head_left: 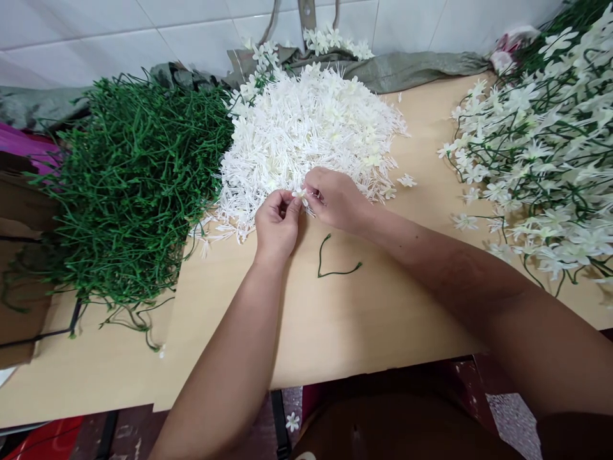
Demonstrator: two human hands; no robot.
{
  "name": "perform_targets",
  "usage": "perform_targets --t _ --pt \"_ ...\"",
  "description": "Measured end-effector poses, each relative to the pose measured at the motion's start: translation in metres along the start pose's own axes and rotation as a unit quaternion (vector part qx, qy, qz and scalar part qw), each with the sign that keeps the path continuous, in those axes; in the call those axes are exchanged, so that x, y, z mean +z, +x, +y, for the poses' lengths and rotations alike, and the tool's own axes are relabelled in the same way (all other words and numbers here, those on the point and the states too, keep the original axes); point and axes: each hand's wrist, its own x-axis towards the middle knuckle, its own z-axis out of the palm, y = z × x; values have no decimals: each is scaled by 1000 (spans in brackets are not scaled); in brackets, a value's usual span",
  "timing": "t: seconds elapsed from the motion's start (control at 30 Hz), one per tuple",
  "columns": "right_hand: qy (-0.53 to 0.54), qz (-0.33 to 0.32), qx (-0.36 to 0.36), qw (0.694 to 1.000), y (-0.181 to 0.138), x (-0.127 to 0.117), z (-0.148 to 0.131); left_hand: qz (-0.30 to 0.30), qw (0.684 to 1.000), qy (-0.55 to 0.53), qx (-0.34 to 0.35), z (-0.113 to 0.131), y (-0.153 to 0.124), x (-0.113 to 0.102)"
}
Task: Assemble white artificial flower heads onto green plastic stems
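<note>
My left hand [278,223] is closed, pinching a small white artificial flower [300,194] between thumb and fingers. My right hand [338,199] meets it from the other side with fingers pinched together at the blossom's edge; whether they grip the petals or a thin white part is too small to tell. Just beyond both hands rises a heap of white flower pieces [301,121], with thin white strands and petals mixed. On the table below my hands lies one bent green plastic stem [325,275].
A big pile of green stems [143,185] covers the left side. At the right lie finished-looking stemmed white flowers [541,172]. Grey-green cloth [421,69] runs along the tiled wall [191,45]. A loose flower [292,421] is below the wooden table's [230,370] front edge.
</note>
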Motion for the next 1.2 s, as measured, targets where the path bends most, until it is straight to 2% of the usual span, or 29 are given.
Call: perform_targets --t 0.23,0.37,0.6,0.93,1.07,1.2 --pt "-13 -4 -2 1000 -4 11 -5 -5 1000 22 1 3 -1 -3" --pt "59 10 18 998 -4 13 0 -23 999 30 13 5 0 -4" --pt "205 32 59 976 3 6 9 -14 999 -48 -15 7 -1 -3" --pt "246 39 57 967 4 6 7 5 994 -90 -55 10 2 -5" --pt "313 35 84 945 7 9 11 -22 985 -149 -84 12 2 -7" --pt "452 -18 117 884 9 8 13 -65 977 -180 -94 12 3 -9"
